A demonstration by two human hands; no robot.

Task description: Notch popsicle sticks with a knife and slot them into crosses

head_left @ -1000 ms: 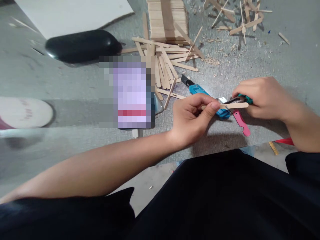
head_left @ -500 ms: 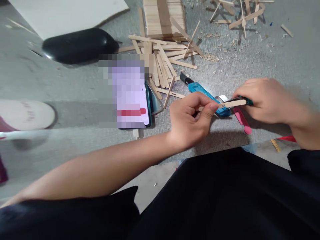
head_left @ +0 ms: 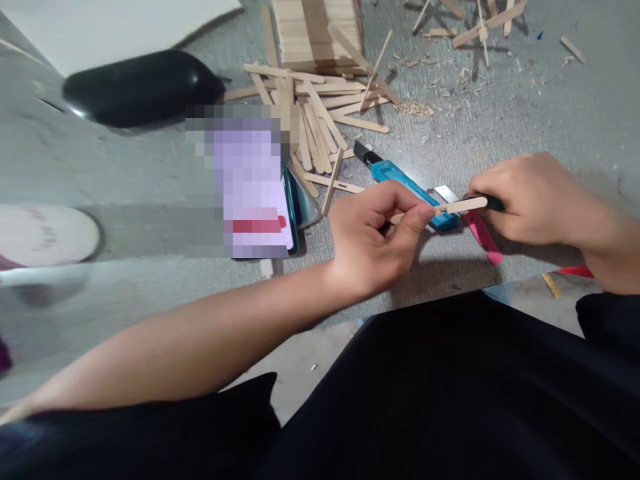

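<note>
My left hand [head_left: 377,237] pinches a wooden craft stick [head_left: 470,205] between thumb and forefinger; a small slot shows near the fingertips. My right hand [head_left: 533,200] is closed around a tool with a dark green handle [head_left: 495,203], whose dark front part passes behind the stick. What kind of tool it is stays mostly hidden by the fingers. Beneath the stick, a blue utility knife [head_left: 405,185] lies on the table. Beside it rests a pink-handled folding razor [head_left: 484,239] with a metal blade.
Loose craft sticks [head_left: 320,130] lie in a heap before a stacked bundle [head_left: 320,33]. A phone [head_left: 253,187], partly blurred out, sits left of my left hand. A black case [head_left: 143,87] is further left. Crossed sticks [head_left: 487,30] and shavings [head_left: 417,108] are at the back.
The view has shifted slightly, so things on the table appear a little further left and up. Both hands keep their grip, with the stick and tool almost unmoved relative to each other.
</note>
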